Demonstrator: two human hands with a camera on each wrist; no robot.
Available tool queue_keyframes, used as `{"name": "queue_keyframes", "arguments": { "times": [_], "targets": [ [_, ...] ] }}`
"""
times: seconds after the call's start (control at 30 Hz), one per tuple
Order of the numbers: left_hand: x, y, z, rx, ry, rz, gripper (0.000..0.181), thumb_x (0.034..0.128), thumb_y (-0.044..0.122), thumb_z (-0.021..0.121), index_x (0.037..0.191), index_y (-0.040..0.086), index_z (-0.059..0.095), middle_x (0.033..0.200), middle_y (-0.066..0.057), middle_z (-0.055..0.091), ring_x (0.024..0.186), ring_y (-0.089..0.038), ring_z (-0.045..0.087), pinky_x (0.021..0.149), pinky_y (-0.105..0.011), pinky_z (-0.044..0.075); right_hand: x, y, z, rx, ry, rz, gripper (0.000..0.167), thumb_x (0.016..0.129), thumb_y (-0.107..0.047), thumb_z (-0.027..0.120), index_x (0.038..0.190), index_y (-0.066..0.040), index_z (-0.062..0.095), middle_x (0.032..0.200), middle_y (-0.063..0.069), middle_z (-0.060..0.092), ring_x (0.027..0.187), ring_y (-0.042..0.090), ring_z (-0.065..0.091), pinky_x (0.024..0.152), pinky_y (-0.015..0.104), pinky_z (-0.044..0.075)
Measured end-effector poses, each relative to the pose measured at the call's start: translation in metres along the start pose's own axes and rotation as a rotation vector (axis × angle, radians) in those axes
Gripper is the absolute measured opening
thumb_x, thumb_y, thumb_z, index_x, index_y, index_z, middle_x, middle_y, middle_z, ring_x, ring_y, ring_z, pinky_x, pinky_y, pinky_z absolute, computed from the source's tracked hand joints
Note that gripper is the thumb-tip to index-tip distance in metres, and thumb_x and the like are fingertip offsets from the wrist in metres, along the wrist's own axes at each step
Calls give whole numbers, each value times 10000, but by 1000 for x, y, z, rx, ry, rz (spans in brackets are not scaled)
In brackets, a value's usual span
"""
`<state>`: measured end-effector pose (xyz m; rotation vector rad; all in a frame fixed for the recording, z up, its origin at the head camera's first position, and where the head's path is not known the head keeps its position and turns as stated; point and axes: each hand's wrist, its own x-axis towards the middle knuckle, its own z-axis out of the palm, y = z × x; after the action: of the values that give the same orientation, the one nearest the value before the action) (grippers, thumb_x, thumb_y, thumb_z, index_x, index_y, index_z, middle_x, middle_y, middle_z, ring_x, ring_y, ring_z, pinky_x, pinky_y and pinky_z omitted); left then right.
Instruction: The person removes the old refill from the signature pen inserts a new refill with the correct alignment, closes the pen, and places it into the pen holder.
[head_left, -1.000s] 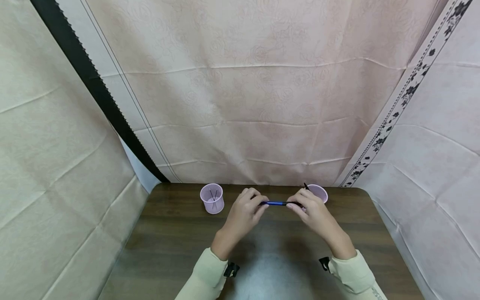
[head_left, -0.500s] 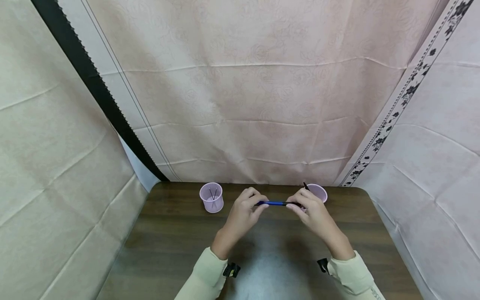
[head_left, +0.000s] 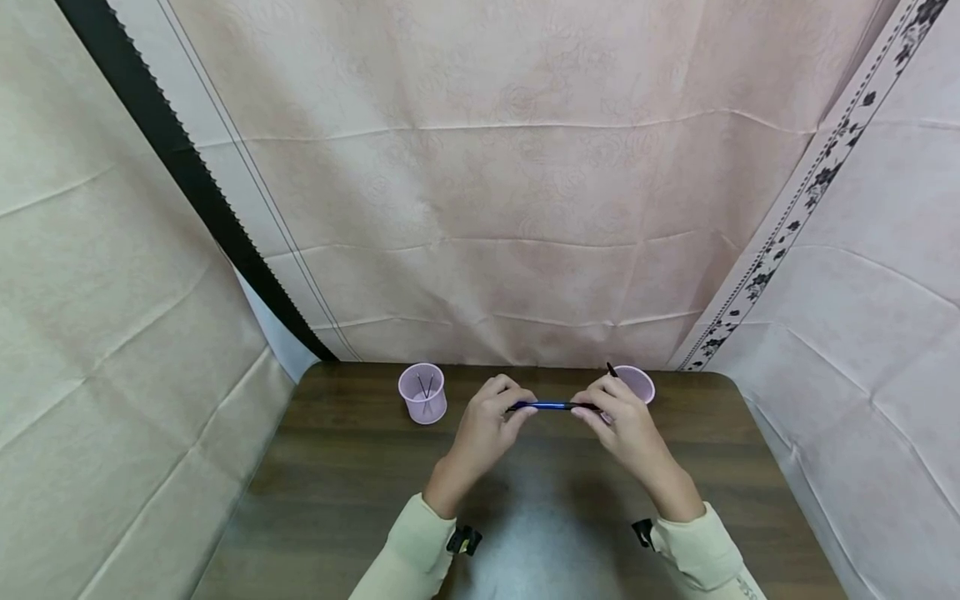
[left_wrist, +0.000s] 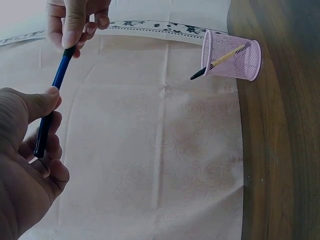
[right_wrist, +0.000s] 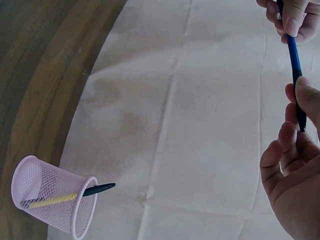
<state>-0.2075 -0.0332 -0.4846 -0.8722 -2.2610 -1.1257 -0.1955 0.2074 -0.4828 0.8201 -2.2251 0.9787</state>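
Observation:
A blue pen (head_left: 553,406) with black ends lies level between both hands, above the table. My left hand (head_left: 483,421) pinches one end between thumb and fingers; in the left wrist view, the black tip (left_wrist: 40,147) pokes out below that thumb. The opposite black end (right_wrist: 300,112) is pinched by my right hand (head_left: 624,423), as the right wrist view shows. Behind the right hand stands a lilac mesh pen cup (head_left: 639,385), partly hidden, holding a yellow pen (right_wrist: 52,201) with a black end. A second lilac cup (head_left: 420,412) with thin dark sticks stands left of my left hand.
The brown wooden table (head_left: 345,492) ends just behind the two cups. Pale patterned cloth (head_left: 487,208) hangs beyond its far edge, with more cloth on the left and right sides. A black clip-like piece (head_left: 463,540) sits at the left cuff.
Hands and cups stay almost where they were. Slightly more of the pen's black end shows behind my left fingertips than one second ago.

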Motion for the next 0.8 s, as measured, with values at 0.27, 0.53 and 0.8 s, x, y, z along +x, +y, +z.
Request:
{"name": "queue_keyframes", "arguments": {
  "times": [0.27,0.53,0.8],
  "targets": [
    [-2,0,-1,-52,1,-26,77,896,86,797,968,94,772,926,-1,618,843,-115,580,691,-168,539,0,-1,1,9,7,4,215,801,19,844,953,-105,756,941,-11,643,885,115,561,739,159,437],
    [-2,2,-3,-115,-1,-59,71,896,71,795,961,76,768,933,-26,614,799,-107,596,672,-194,566,-1,-3,1,33,3,39,234,806,27,840,984,-98,754,961,-2,646,857,130,576,731,111,438],
    [-2,2,-4,-123,-13,-84,86,884,75,807,965,73,778,925,-24,622,779,-97,592,678,-174,546,-2,2,-2,27,-18,50,248,812,22,834,1013,-102,763,946,-31,669,797,60,561,684,117,444]
  ]
}}
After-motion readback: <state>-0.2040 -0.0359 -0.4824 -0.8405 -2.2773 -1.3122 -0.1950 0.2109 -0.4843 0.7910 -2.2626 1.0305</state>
